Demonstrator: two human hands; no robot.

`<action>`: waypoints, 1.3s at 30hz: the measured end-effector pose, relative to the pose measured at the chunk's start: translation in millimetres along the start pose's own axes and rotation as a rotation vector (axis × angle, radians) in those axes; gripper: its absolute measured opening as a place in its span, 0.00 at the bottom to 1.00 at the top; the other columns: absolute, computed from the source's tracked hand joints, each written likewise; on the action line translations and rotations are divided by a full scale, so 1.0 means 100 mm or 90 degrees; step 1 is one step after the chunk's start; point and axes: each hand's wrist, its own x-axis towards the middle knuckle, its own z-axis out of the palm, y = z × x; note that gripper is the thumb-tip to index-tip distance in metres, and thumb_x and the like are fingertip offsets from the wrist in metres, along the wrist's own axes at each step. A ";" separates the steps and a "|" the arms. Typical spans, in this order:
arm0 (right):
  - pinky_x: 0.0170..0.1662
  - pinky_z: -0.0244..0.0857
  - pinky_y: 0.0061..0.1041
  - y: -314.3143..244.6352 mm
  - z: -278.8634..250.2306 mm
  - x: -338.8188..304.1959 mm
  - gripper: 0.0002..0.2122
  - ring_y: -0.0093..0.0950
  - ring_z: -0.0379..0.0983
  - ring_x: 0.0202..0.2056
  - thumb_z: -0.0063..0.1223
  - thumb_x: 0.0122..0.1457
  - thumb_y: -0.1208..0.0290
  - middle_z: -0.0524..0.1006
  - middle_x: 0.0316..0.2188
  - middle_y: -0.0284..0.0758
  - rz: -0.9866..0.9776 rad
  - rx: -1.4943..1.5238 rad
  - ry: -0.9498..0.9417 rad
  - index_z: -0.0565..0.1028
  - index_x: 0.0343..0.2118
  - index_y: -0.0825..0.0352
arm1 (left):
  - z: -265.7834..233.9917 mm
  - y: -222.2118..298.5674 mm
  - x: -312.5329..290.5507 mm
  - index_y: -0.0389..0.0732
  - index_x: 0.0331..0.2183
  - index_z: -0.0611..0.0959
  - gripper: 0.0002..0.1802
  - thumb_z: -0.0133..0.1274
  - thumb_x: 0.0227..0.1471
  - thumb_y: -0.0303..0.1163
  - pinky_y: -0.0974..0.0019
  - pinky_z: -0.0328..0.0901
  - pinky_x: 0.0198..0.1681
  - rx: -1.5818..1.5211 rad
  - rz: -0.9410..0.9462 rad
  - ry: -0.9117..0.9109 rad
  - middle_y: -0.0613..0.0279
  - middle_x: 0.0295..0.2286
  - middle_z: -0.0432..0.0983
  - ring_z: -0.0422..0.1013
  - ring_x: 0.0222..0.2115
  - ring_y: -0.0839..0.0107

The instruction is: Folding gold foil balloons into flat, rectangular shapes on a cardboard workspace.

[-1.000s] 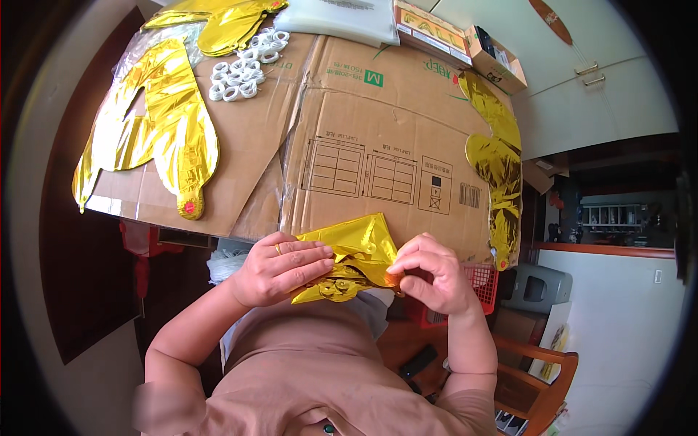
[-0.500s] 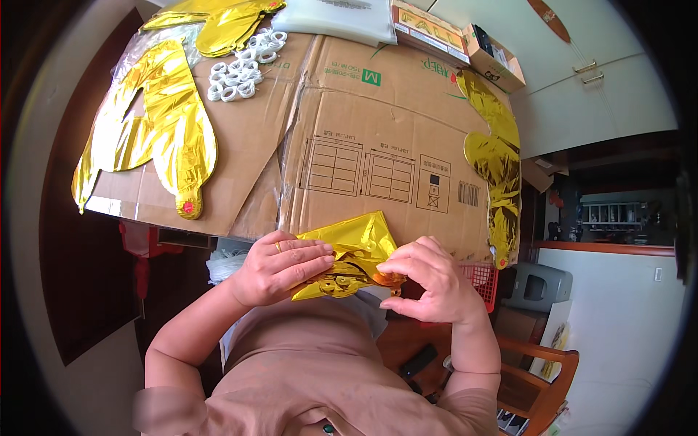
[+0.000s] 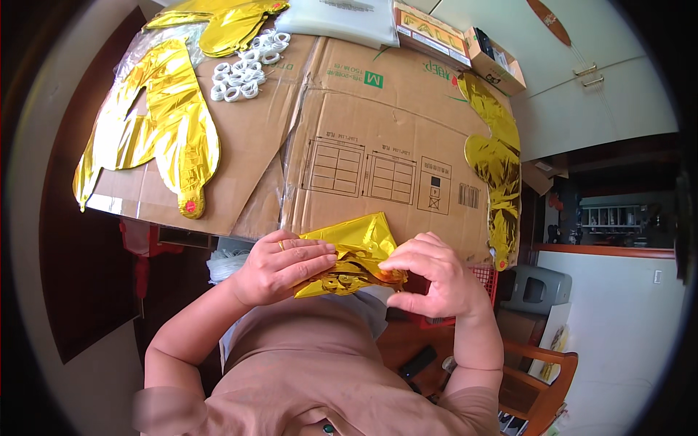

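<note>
A folded gold foil balloon (image 3: 356, 251) lies crumpled at the near edge of the flattened cardboard sheet (image 3: 378, 138). My left hand (image 3: 280, 265) presses flat on its left part, fingers laid across the foil. My right hand (image 3: 432, 280) pinches the balloon's right end between thumb and fingertips. Both forearms come up from my body at the bottom of the view.
Flat gold foil balloons lie at the far left (image 3: 163, 127), top (image 3: 218, 18) and along the right edge (image 3: 498, 156). A cluster of white rings (image 3: 247, 65) sits near the top. Clear plastic bags (image 3: 342, 18) and small boxes (image 3: 458, 40) are behind. A wooden chair (image 3: 542, 378) stands lower right.
My right hand has shifted from lying over the balloon's right side to pinching its right end, fingers curled. My left hand stays pressed on the foil.
</note>
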 end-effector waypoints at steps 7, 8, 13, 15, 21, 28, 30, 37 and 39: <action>0.45 0.65 0.34 -0.06 0.05 -0.02 0.17 0.35 0.73 0.38 0.71 0.43 0.73 0.78 0.35 0.32 0.025 -0.063 0.000 0.78 0.38 0.62 | 0.03 -0.02 -0.02 0.40 0.47 0.83 0.18 0.60 0.52 0.31 0.64 0.70 0.43 0.014 0.014 0.004 0.59 0.43 0.83 0.80 0.44 0.67; 0.45 0.65 0.34 -0.03 0.07 -0.04 0.16 0.35 0.73 0.38 0.69 0.43 0.75 0.77 0.35 0.32 0.018 -0.070 0.005 0.78 0.37 0.62 | 0.04 -0.02 -0.02 0.40 0.47 0.83 0.18 0.59 0.53 0.31 0.64 0.71 0.43 0.026 0.026 0.002 0.59 0.43 0.83 0.80 0.44 0.67; 0.44 0.65 0.33 0.09 0.16 -0.06 0.11 0.34 0.72 0.36 0.65 0.45 0.79 0.76 0.32 0.31 0.018 -0.081 0.028 0.78 0.33 0.62 | 0.05 -0.03 0.00 0.40 0.45 0.84 0.16 0.60 0.54 0.32 0.63 0.72 0.42 0.061 0.064 -0.007 0.58 0.42 0.83 0.80 0.43 0.64; 0.43 0.65 0.33 0.12 0.21 -0.05 0.10 0.34 0.72 0.35 0.64 0.45 0.79 0.76 0.31 0.31 0.016 -0.075 0.038 0.78 0.32 0.62 | 0.04 -0.04 0.01 0.40 0.45 0.84 0.15 0.59 0.55 0.33 0.63 0.72 0.42 0.071 0.074 -0.014 0.57 0.42 0.83 0.80 0.43 0.64; 0.43 0.64 0.33 0.23 0.20 0.00 0.12 0.33 0.71 0.35 0.65 0.44 0.80 0.76 0.31 0.31 0.021 -0.121 0.069 0.78 0.33 0.62 | -0.08 -0.11 0.24 0.41 0.45 0.84 0.15 0.57 0.55 0.32 0.63 0.72 0.43 0.149 0.136 -0.019 0.57 0.43 0.83 0.80 0.43 0.63; 0.44 0.64 0.36 0.42 0.29 0.07 0.14 0.34 0.70 0.37 0.65 0.44 0.79 0.74 0.34 0.32 -0.098 -0.289 0.153 0.76 0.35 0.63 | -0.18 -0.42 0.39 0.41 0.44 0.83 0.17 0.58 0.51 0.32 0.57 0.70 0.51 0.194 0.163 -0.082 0.58 0.45 0.80 0.76 0.49 0.61; 0.44 0.64 0.36 0.47 0.35 0.07 0.14 0.34 0.71 0.37 0.65 0.44 0.79 0.74 0.35 0.33 -0.110 -0.312 0.148 0.76 0.36 0.63 | -0.20 -0.45 0.38 0.41 0.44 0.83 0.17 0.58 0.50 0.32 0.55 0.68 0.54 0.157 0.120 -0.120 0.58 0.46 0.80 0.75 0.51 0.59; 0.44 0.64 0.35 0.46 0.31 0.13 0.13 0.35 0.70 0.36 0.65 0.46 0.76 0.73 0.33 0.33 -0.032 -0.226 0.101 0.77 0.37 0.64 | -0.34 -0.24 0.36 0.44 0.50 0.80 0.33 0.65 0.37 0.36 0.45 0.57 0.64 0.136 -0.038 -0.283 0.55 0.55 0.72 0.64 0.61 0.53; 0.44 0.64 0.35 0.46 0.30 0.17 0.13 0.35 0.70 0.36 0.64 0.47 0.76 0.72 0.32 0.34 -0.008 -0.217 0.082 0.77 0.37 0.64 | -0.34 -0.16 0.36 0.45 0.53 0.79 0.39 0.68 0.33 0.40 0.44 0.55 0.65 0.129 -0.065 -0.308 0.55 0.57 0.70 0.61 0.63 0.52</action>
